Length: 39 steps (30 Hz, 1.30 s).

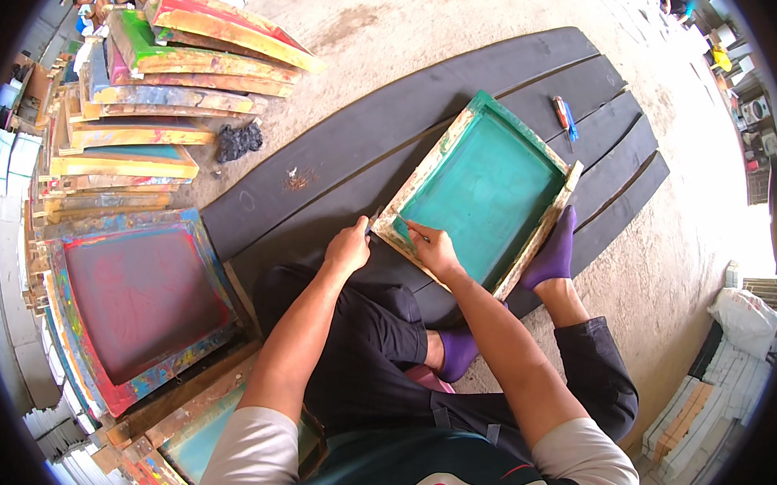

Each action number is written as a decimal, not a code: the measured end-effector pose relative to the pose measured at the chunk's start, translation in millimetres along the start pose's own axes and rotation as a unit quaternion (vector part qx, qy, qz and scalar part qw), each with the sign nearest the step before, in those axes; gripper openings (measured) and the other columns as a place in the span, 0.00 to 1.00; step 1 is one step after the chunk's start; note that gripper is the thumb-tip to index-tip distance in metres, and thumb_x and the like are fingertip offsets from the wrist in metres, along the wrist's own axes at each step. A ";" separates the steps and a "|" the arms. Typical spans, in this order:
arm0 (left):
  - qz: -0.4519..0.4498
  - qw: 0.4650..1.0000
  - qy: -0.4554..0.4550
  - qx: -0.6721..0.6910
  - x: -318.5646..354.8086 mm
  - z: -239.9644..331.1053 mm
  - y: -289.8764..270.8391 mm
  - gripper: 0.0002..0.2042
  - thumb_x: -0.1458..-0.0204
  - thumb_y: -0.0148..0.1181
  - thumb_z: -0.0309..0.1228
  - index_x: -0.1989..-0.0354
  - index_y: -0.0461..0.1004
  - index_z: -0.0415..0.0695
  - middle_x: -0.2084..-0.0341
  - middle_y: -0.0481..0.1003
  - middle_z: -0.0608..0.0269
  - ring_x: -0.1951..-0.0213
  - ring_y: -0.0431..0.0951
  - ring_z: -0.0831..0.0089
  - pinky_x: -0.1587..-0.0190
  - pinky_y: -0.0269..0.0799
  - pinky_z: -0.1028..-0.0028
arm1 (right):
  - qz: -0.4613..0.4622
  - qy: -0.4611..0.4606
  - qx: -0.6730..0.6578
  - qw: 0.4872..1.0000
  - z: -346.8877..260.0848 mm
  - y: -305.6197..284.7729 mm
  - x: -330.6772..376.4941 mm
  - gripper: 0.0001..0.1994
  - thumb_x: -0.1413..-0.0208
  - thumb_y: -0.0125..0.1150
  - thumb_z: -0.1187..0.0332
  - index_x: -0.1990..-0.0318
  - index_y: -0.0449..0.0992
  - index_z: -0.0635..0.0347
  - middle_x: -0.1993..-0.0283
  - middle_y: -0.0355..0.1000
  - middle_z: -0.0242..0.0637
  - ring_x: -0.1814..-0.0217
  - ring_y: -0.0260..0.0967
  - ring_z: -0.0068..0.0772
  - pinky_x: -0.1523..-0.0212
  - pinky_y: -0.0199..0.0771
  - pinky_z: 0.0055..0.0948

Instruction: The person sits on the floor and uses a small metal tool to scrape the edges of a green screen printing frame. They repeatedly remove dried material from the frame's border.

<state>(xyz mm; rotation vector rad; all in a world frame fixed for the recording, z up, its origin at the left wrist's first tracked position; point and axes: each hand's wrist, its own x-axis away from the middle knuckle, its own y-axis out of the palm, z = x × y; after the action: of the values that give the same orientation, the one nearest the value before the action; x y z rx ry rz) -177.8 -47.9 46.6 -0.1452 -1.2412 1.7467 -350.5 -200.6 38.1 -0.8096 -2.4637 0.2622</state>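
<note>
A screen-printing frame with green mesh lies tilted across the dark boards in front of me. Its wooden rim is worn and paint-stained. Just off its near-left corner, my left hand is closed around something small and dark, mostly hidden by the fingers. My right hand rests over the frame's near edge, thumb and fingers pinched together at the inner side of the rim. Whatever they pinch is too small to tell. One purple-socked foot is against the frame's right side.
Dark boards lie side by side on the floor beneath the frame. Hand tools with red and blue handles lie beyond it. Stacked paint-stained frames stand at left, near a black crumpled lump. Another frame with reddish mesh leans nearer me.
</note>
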 end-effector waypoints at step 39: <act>-0.033 0.999 -0.031 -0.004 4.0 7.9 -13.5 0.18 0.36 0.55 0.32 0.39 0.67 0.42 0.59 0.81 0.38 0.53 0.82 0.40 0.52 0.77 0.46 | 0.035 -0.022 0.318 0.947 -66.2 -14.1 13.5 0.19 0.31 0.53 0.59 0.35 0.74 0.44 0.58 0.82 0.54 0.55 0.81 0.61 0.52 0.81 0.54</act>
<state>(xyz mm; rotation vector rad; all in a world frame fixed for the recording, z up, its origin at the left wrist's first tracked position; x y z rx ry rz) -176.1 -49.8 62.6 -0.0547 -1.2824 1.7011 -330.9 -202.6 104.2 -0.6015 -2.1746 1.0446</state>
